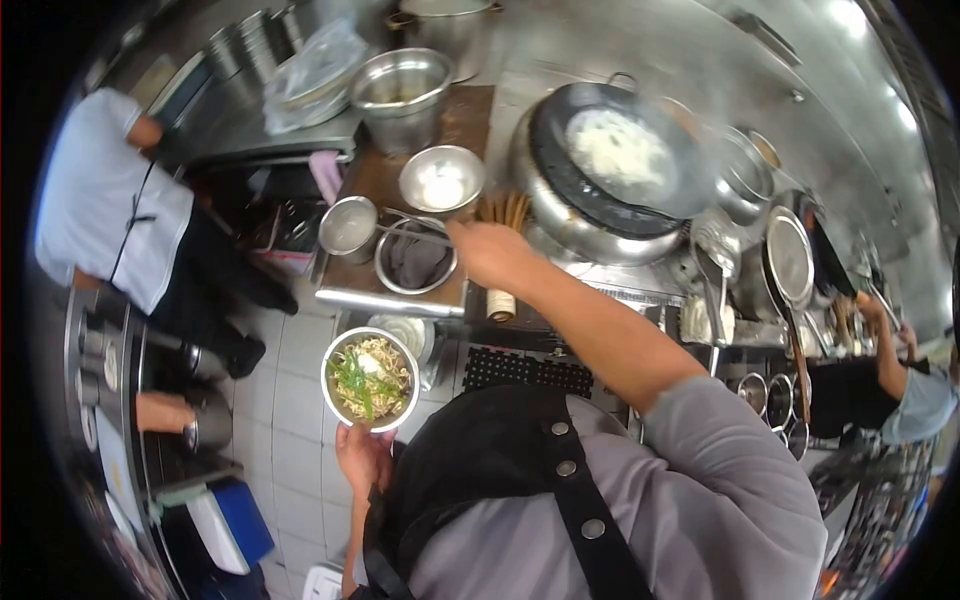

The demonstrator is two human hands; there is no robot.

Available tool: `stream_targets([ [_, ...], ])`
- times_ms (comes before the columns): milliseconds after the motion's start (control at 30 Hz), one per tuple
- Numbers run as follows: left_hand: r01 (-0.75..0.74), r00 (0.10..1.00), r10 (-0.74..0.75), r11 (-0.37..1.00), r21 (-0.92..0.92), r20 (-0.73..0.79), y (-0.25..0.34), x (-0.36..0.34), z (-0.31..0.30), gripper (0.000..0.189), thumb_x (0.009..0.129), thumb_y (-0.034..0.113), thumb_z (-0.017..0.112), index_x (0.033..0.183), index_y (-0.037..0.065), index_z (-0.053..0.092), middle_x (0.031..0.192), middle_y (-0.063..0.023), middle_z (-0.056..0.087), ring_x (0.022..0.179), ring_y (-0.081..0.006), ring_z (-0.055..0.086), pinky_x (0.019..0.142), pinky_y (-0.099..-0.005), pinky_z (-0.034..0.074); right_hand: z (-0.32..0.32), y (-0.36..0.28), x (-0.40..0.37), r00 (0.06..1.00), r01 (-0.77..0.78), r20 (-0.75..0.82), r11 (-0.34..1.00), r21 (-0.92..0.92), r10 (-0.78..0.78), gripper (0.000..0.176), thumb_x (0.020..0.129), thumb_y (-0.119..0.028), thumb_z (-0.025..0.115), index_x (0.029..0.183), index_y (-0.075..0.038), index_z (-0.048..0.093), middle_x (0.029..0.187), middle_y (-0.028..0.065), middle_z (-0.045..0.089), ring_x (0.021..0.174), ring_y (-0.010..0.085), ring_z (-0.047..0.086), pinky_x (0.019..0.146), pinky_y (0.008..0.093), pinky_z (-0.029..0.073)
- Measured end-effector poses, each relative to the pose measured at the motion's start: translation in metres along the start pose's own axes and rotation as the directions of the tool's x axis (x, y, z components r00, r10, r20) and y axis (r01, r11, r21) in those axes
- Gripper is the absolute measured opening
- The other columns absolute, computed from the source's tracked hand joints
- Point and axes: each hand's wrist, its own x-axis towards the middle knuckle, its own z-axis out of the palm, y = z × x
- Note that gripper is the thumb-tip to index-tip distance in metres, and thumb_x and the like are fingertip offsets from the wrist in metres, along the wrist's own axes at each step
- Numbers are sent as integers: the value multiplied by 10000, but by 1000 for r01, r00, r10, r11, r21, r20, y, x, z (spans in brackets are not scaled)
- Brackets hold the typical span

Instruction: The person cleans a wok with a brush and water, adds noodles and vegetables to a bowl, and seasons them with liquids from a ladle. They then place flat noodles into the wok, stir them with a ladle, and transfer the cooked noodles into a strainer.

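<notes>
Head view: camera rides on your head, faces forward and steeply down. Wide lens; straight lines bow, dark rim rounds off corners. Closest: your apron (470,435), six o'clock, seen from above. Your right hand (490,255) near clock centre, left hand (365,458) at seven. Wok (620,150) between one and two. Co-worker (120,210) between nine and ten, farther off.

Bright white light floods the scene, with glare spots at the upper right and soft, streaky reflections along the steel wall (690,50). Steam (695,112) hazes the wok (692,170), and the right hand (490,257) looks slightly blurred. The wide lens curves everything toward black corners, smearing detail at far right.
</notes>
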Motion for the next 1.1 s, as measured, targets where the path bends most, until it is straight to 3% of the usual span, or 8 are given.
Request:
stream_targets([
  [133,43,960,-67,995,91,273,-11,33,47,246,929,46,538,1175,31,542,1098,-133,662,908,-246,685,708,-385,612,-32,80,-187,890,-452,-54,892,16,452,347,905,-189,535,1208,-20,535,1042,254,664,933,439,647,816,517,517],
  [233,92,889,-152,983,157,431,-25,44,113,249,929,26,523,1178,26,544,1096,-137,660,904,-249,685,701,-381,616,-31,110,-335,497,-860,96,505,-80,862,412,936,-248,574,1285,-33,535,1010,253,675,948,411,665,826,487,519],
  [400,72,700,-355,898,434,619,-76,48,192,321,898,31,538,1219,21,533,1128,-134,627,949,-243,646,692,-381,597,-22,2,-499,176,-778,-104,203,595,979,438,952,-331,657,1284,-58,576,994,215,702,960,348,688,826,413,518],
  [533,163,562,-644,701,695,518,-96,-17,301,318,894,43,547,1212,53,540,1117,-107,620,954,-234,633,728,-388,581,-148,-65,-542,107,-884,-139,158,439,985,386,925,-262,691,1241,-52,619,1023,195,704,928,328,686,825,385,520],
  [567,194,505,-694,671,716,513,-113,-32,319,319,902,46,547,1221,59,539,1129,-103,624,963,-238,637,735,-392,581,-161,-73,-548,-101,-784,-118,-6,621,988,344,906,-228,702,1197,-52,651,1031,201,702,933,360,683,817,404,529],
  [667,192,394,-773,598,778,497,-152,-104,362,316,926,56,542,1241,72,534,1165,-96,631,993,-239,647,744,-394,582,-174,-92,-610,-262,-886,-313,-99,452,913,320,896,-203,703,1174,-50,662,1027,196,704,929,384,676,805,416,540],
  [800,172,188,-854,515,840,485,-185,-174,380,270,939,72,543,1208,69,536,1148,-92,644,980,-214,657,739,-364,586,-191,-79,-684,-229,-965,-514,-122,233,827,294,881,-190,706,1153,-83,679,957,171,711,858,370,684,744,432,549],
  [1100,84,387,-812,504,860,438,-221,-241,367,281,931,69,530,1211,55,526,1131,-116,654,906,-222,686,705,-342,600,-235,-7,-771,20,-988,-396,-41,-146,918,169,866,-162,668,1029,-119,675,737,94,626,709,305,658,613,426,526],
])
